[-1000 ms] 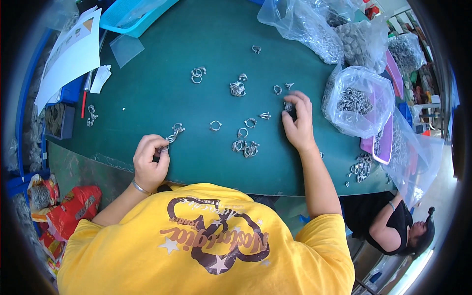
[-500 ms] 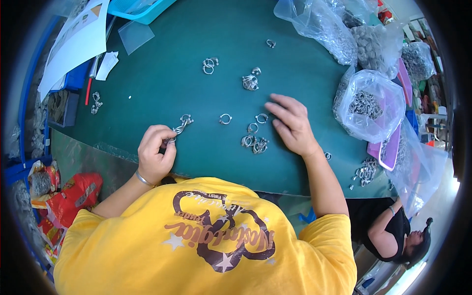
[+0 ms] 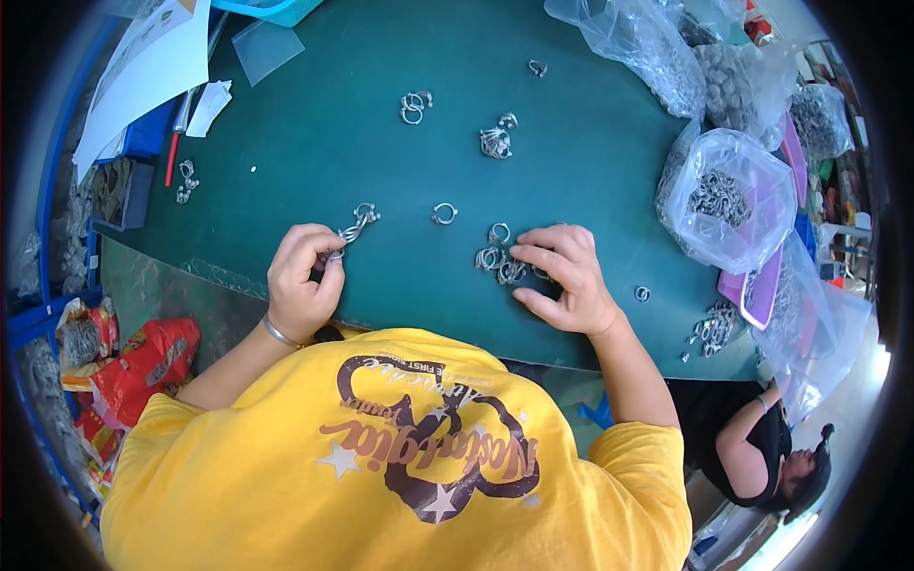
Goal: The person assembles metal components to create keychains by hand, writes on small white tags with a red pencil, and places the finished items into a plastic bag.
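My left hand (image 3: 307,278) is closed, with thumb and forefinger pinching a silver metal ring (image 3: 335,255). Touching those fingertips, several more linked or overlapping rings (image 3: 358,224) trail away over the green table. My right hand (image 3: 569,278) hovers at a small pile of silver rings (image 3: 491,259), fingers curved and apart. Its fingertips meet the pile's right side and partly cover it; part of a ring shows under the palm. Just beyond the pile lies a loose ring (image 3: 499,233), and a single open ring (image 3: 444,214) rests between my two hands.
Farther off are a ring cluster (image 3: 495,143), a smaller group (image 3: 412,110) and one ring (image 3: 538,68). Clear bags of metal parts (image 3: 728,195) and a purple tray (image 3: 764,290) stand at right. Papers (image 3: 143,71) and a teal basket (image 3: 281,9) are at upper left. A person (image 3: 752,443) sits at lower right.
My right hand has come nearer to me, down onto the right side of the near ring pile, covering a ring that lay apart. My left hand keeps its pinch, almost in place.
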`<state>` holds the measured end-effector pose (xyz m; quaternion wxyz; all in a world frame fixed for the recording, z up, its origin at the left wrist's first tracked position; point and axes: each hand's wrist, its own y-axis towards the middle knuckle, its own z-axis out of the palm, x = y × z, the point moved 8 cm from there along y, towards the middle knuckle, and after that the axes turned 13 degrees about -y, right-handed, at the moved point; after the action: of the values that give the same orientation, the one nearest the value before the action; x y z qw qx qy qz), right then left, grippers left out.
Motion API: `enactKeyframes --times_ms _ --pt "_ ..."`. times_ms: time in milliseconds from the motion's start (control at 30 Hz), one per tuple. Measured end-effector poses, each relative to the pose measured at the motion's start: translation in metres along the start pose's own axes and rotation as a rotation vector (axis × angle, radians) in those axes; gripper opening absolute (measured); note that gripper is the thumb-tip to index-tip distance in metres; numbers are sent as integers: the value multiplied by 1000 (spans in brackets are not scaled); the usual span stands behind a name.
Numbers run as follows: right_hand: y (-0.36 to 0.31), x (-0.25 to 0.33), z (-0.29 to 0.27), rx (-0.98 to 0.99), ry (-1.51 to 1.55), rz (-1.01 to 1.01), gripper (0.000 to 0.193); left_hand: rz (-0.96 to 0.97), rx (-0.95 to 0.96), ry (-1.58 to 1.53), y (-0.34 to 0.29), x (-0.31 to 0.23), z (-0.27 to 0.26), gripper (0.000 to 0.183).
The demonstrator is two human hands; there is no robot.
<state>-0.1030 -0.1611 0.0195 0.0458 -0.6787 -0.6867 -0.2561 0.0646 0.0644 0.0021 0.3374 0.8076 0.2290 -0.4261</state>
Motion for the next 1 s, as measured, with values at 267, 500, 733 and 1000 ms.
enactKeyframes --times_ms 267,500,733,1000 --pt "-11 -11 6 -52 27 55 29 4 3 0 1 -1 -1 17" --pt "2 8 8 -28 -112 -6 32 2 7 -18 0 -1 1 16" --pt "9 13 6 -147 -119 82 31 -8 13 -30 -1 0 1 17" --pt "26 11 23 -218 -254 -6 23 -5 8 -50 0 -2 -1 16"
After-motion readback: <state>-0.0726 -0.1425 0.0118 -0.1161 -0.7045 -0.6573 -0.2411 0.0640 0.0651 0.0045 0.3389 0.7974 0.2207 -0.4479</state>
